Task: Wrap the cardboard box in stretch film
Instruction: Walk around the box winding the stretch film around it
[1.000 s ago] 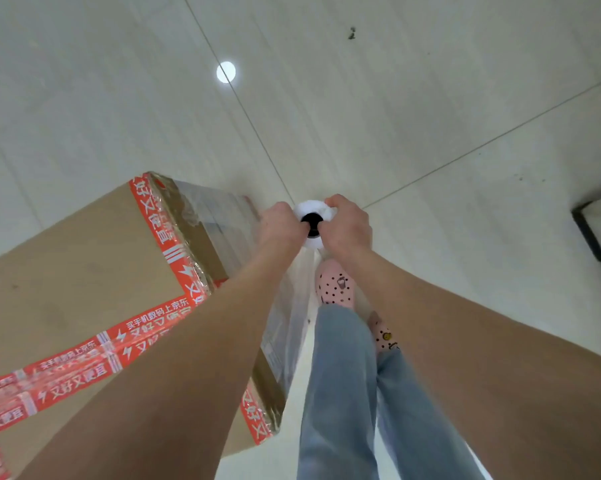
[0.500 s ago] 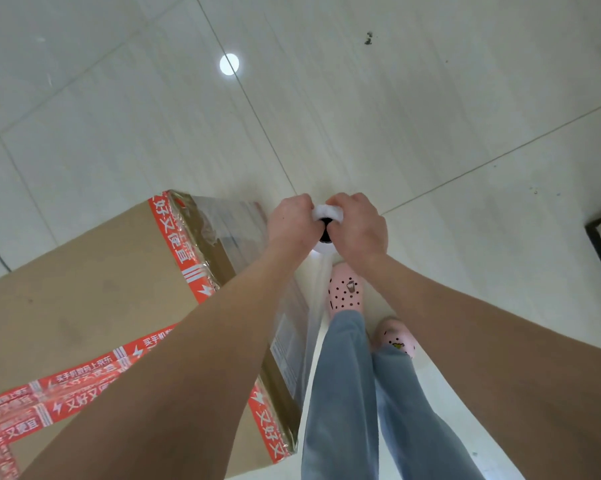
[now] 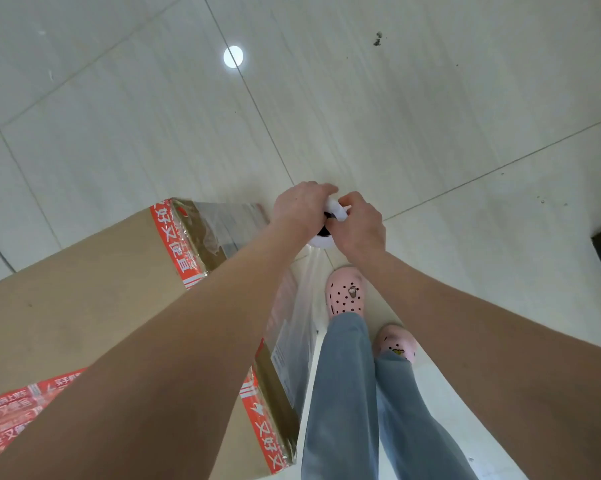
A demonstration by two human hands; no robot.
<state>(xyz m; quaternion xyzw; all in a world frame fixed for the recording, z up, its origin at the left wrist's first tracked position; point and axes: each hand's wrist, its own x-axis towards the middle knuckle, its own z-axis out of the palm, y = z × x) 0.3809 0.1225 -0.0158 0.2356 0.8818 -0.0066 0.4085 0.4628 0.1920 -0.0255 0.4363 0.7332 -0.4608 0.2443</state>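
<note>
Head view: one cardboard box (image 3: 84, 306), red-taped. Off its far right corner, one film roll (image 3: 321, 240), mostly hidden. Left hand (image 3: 300, 206) and right hand (image 3: 359, 226) both curl round its top. Stretch film (image 3: 307, 299) seemingly clings to the box's right side. Two pink shoes (image 3: 345, 296) beside the box.

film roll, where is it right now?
Head view, centre frame: the film roll is gripped between the left hand and right hand, just right of the cardboard box and its far corner, above the front pink shoe.

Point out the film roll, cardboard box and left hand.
film roll (image 3: 321, 241), head view, white rim of its end.
cardboard box (image 3: 84, 299), head view, bare top face.
left hand (image 3: 297, 206), head view, back of the hand.
</note>
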